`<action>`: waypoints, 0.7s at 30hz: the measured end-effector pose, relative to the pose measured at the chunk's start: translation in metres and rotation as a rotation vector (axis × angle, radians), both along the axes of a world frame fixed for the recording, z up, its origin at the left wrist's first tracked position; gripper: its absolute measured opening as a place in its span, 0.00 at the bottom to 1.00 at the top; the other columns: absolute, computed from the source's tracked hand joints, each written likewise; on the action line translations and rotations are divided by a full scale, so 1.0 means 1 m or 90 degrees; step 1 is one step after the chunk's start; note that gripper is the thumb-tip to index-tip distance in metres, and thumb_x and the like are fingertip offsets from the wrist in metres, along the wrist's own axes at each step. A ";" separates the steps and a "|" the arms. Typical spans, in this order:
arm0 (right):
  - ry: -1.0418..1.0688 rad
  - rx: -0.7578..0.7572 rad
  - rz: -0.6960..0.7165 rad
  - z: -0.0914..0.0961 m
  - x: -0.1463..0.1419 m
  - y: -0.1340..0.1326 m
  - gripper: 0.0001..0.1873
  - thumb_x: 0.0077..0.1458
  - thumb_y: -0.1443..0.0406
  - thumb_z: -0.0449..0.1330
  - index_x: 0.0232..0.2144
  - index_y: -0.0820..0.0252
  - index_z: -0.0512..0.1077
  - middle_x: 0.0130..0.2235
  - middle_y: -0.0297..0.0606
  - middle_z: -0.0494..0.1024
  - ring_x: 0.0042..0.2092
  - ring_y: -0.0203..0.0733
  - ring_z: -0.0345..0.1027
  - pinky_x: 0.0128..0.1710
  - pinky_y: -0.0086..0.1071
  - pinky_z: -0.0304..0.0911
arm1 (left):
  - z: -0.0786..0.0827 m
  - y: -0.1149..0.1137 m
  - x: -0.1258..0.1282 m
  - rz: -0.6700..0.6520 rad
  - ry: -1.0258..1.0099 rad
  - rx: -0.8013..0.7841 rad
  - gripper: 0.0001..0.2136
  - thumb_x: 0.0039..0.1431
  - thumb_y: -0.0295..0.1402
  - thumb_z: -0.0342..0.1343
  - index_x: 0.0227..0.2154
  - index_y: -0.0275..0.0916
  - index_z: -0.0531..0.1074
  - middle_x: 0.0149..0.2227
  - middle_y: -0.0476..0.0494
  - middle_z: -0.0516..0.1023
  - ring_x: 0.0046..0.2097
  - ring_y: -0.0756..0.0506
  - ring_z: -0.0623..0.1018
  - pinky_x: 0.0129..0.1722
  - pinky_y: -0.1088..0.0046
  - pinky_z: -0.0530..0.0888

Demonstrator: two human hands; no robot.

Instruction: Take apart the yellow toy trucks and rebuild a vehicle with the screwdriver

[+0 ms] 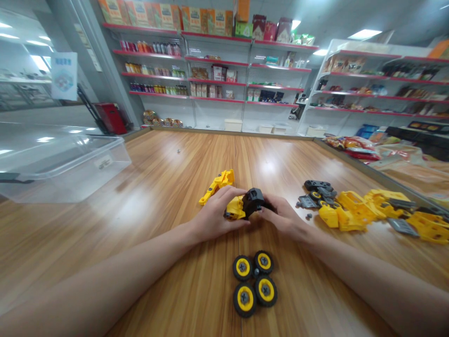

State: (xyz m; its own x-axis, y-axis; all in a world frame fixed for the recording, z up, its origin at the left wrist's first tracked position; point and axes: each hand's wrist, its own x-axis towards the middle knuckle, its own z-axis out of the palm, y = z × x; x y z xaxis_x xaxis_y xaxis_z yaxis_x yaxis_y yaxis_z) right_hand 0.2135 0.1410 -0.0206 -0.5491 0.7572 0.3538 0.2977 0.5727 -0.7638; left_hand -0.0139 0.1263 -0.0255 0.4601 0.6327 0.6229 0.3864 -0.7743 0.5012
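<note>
Between my hands is a toy vehicle part (pixel 235 208), yellow on its left and black on its right. My left hand (pixel 213 213) is closed around the yellow side. My right hand (pixel 282 215) has its fingers pressed to the black side (pixel 253 200); part of its grip is hidden behind it. Just beyond my left hand a yellow toy arm piece (pixel 219 185) lies on the wooden table. Nearer to me, several black toy wheels with yellow hubs (pixel 244 298) lie grouped together, with a small grey piece (pixel 256 271) among them.
To the right lie several yellow toy body parts (pixel 351 210), dark grey chassis pieces (pixel 317 189) and a small loose part (pixel 308 216). A clear plastic bin (pixel 66 173) stands at the left. Packaged goods (pixel 361 149) lie past the right edge, and stocked shelves (pixel 217 35) rise behind the table.
</note>
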 end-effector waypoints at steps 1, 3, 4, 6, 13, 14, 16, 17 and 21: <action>0.006 -0.008 0.000 -0.001 0.000 0.000 0.08 0.62 0.63 0.53 0.37 0.61 0.69 0.32 0.36 0.72 0.35 0.40 0.67 0.33 0.31 0.62 | 0.000 0.000 0.000 0.006 -0.004 -0.001 0.27 0.52 0.39 0.65 0.53 0.42 0.63 0.49 0.41 0.73 0.51 0.42 0.74 0.53 0.63 0.70; 0.018 -0.021 -0.004 -0.002 -0.002 -0.002 0.11 0.65 0.62 0.48 0.37 0.61 0.69 0.31 0.35 0.70 0.31 0.37 0.64 0.28 0.30 0.60 | 0.001 -0.001 0.001 0.014 -0.011 -0.010 0.29 0.50 0.40 0.66 0.53 0.41 0.64 0.50 0.41 0.74 0.51 0.41 0.74 0.53 0.63 0.69; 0.022 -0.025 -0.008 -0.003 -0.003 -0.002 0.13 0.67 0.62 0.46 0.37 0.61 0.68 0.31 0.35 0.70 0.29 0.36 0.63 0.27 0.29 0.59 | 0.001 -0.001 0.001 0.020 -0.019 -0.024 0.29 0.49 0.40 0.67 0.53 0.41 0.64 0.50 0.40 0.74 0.52 0.40 0.74 0.53 0.62 0.69; 0.027 -0.023 -0.024 -0.003 -0.005 -0.003 0.14 0.68 0.61 0.45 0.38 0.61 0.68 0.32 0.35 0.70 0.28 0.34 0.62 0.25 0.28 0.59 | 0.002 -0.001 0.000 0.037 -0.054 -0.083 0.29 0.48 0.41 0.67 0.52 0.40 0.66 0.50 0.39 0.75 0.52 0.39 0.74 0.54 0.61 0.69; 0.044 0.076 -0.114 -0.001 -0.007 -0.007 0.15 0.67 0.61 0.48 0.53 0.58 0.62 0.37 0.38 0.72 0.33 0.37 0.65 0.30 0.30 0.62 | 0.003 0.007 -0.005 -0.168 -0.387 -0.540 0.20 0.51 0.38 0.63 0.46 0.34 0.72 0.41 0.39 0.79 0.40 0.41 0.79 0.41 0.64 0.75; 0.046 0.094 -0.123 -0.001 -0.008 -0.009 0.14 0.66 0.62 0.50 0.52 0.58 0.62 0.37 0.38 0.72 0.33 0.37 0.66 0.31 0.31 0.63 | 0.003 0.008 -0.006 -0.199 -0.429 -0.582 0.20 0.50 0.37 0.63 0.45 0.33 0.73 0.39 0.39 0.80 0.38 0.42 0.80 0.39 0.65 0.75; 0.048 0.129 -0.141 -0.002 -0.008 -0.011 0.13 0.63 0.62 0.55 0.49 0.58 0.63 0.35 0.38 0.74 0.31 0.37 0.66 0.29 0.30 0.63 | 0.003 0.010 -0.007 -0.228 -0.466 -0.626 0.19 0.48 0.36 0.62 0.43 0.32 0.74 0.36 0.38 0.80 0.35 0.43 0.79 0.37 0.67 0.75; 0.049 0.147 -0.152 -0.001 -0.009 -0.013 0.12 0.62 0.62 0.57 0.47 0.58 0.65 0.33 0.36 0.74 0.29 0.36 0.65 0.27 0.29 0.62 | 0.003 0.010 -0.008 -0.233 -0.470 -0.632 0.19 0.48 0.36 0.62 0.42 0.31 0.75 0.35 0.38 0.80 0.35 0.43 0.79 0.35 0.68 0.75; 0.058 0.236 -0.198 0.003 -0.008 -0.018 0.09 0.60 0.62 0.60 0.43 0.56 0.70 0.30 0.33 0.74 0.25 0.34 0.62 0.25 0.29 0.61 | 0.003 0.010 -0.009 -0.243 -0.462 -0.639 0.18 0.48 0.36 0.62 0.42 0.31 0.76 0.34 0.38 0.80 0.35 0.43 0.79 0.34 0.70 0.74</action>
